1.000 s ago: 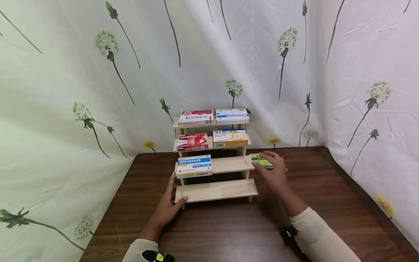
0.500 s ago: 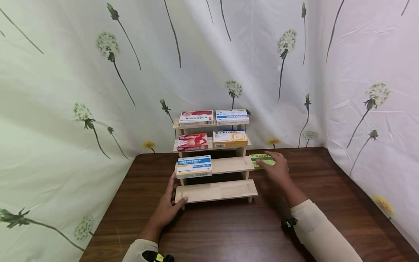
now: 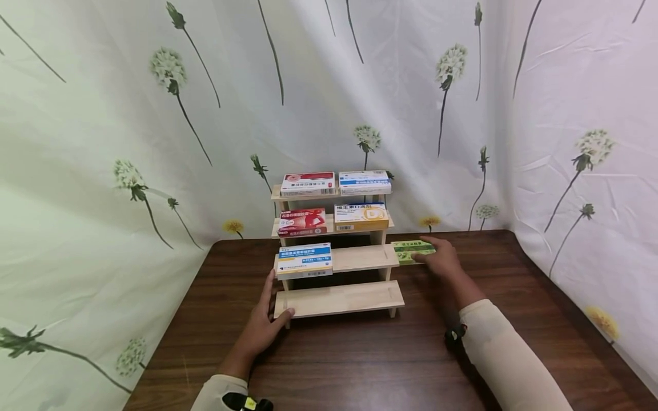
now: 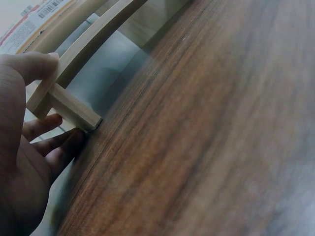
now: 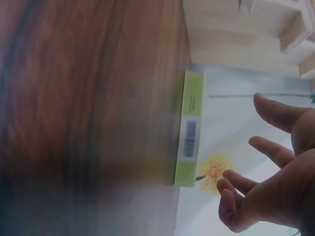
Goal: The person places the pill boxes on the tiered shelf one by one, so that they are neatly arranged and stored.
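Note:
A four-step wooden display stand (image 3: pixel 341 299) stands on the table. My left hand (image 3: pixel 261 328) holds its lower left end; in the left wrist view the thumb (image 4: pixel 39 66) lies on the bottom step, with the other fingers beside the leg. Flat on the table, right of the stand, lies a green medicine box (image 3: pixel 409 254). My right hand (image 3: pixel 444 262) is at the box's right side, overlapping it in the head view. The right wrist view shows its spread fingers (image 5: pixel 270 150) apart from the green medicine box (image 5: pixel 189 130), with nothing between them.
On the top step sit a red-and-white box (image 3: pixel 308 184) and a blue-and-white box (image 3: pixel 365 182). Below are a red box (image 3: pixel 302 222) and a yellow-and-white box (image 3: pixel 361 217). Another blue-and-white box (image 3: pixel 305 260) occupies the third step's left. A flowered curtain (image 3: pixel 329 114) hangs behind.
My right hand has shifted slightly right across the green medicine box, uncovering more of its top. My left hand and the stand have stayed in place.

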A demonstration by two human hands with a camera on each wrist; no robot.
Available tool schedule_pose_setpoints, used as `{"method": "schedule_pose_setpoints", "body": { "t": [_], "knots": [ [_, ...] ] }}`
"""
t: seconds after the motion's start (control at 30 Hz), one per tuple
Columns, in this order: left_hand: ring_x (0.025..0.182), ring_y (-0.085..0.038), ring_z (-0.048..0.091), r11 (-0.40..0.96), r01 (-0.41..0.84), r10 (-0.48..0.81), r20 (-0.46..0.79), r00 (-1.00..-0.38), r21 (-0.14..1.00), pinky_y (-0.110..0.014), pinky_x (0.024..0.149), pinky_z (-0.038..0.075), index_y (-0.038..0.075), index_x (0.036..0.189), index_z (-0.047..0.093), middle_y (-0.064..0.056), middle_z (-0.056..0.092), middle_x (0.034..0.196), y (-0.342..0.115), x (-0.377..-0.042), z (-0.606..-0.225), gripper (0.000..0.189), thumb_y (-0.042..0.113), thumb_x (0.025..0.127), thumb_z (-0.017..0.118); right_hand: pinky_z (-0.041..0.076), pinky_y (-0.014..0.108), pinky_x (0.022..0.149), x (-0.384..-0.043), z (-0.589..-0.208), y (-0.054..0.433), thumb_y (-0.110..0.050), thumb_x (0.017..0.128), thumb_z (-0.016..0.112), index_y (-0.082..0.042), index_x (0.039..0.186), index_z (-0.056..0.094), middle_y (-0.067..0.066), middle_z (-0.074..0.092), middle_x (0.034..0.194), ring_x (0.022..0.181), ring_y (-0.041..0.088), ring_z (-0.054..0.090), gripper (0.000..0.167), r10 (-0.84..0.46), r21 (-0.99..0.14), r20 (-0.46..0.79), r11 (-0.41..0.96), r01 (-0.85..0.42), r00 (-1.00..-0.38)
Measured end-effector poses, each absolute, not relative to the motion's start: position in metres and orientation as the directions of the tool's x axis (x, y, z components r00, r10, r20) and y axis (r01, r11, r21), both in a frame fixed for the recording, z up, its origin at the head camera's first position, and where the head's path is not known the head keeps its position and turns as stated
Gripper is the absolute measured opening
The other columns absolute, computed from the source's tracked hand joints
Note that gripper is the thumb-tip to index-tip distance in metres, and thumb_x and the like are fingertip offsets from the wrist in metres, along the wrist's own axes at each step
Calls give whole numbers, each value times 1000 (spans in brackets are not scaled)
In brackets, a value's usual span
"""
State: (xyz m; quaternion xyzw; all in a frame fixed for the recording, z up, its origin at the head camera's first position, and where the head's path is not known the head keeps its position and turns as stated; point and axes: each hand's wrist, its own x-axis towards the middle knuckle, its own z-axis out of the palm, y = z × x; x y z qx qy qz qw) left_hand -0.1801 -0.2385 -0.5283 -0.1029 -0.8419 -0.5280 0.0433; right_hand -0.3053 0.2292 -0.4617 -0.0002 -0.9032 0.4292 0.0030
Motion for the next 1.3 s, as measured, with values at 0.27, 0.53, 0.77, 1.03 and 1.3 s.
{"method": "schedule_pose_setpoints", "body": {
  "t": [0.27,0.53,0.77,1.03,1.3],
  "knots": [
    [142,-44,59,423,221,129,183,-975,879,-45,102,59,40,176,1,-27,42,169,-240,-181,-529,103,23,106,75,37,66,125,-320,-467,243,-22,103,77,-1,161,52,32,38,171,159,56,32,66,-43,-809,-70,587,31,-997],
    [143,-46,59,432,219,129,180,-975,875,-48,102,58,39,176,1,-27,41,169,-239,-182,-527,104,25,106,75,35,67,126,-328,-474,255,-21,101,79,1,160,51,34,39,169,156,56,36,69,-108,-759,-90,651,-2,-990],
    [142,-45,59,428,209,123,172,-977,879,-48,103,58,35,177,2,-27,41,169,-239,-182,-526,104,24,106,76,34,67,126,-332,-480,259,-25,101,81,-3,162,51,35,38,169,156,56,37,71,-140,-731,-128,682,-2,-982],
    [146,-47,56,434,211,131,170,-977,876,-54,106,57,37,177,0,-27,39,171,-238,-182,-526,103,27,106,75,26,74,126,-337,-492,269,-27,103,78,-8,160,55,35,39,169,156,64,26,64,-142,-658,-102,752,-41,-985],
    [146,-48,55,426,208,128,169,-977,881,-53,106,56,40,176,0,-28,39,170,-238,-181,-527,104,24,106,75,10,92,117,-338,-501,273,-31,105,76,-18,159,59,30,42,169,158,61,29,58,-104,-621,-95,784,-23,-990]
  ]
}}
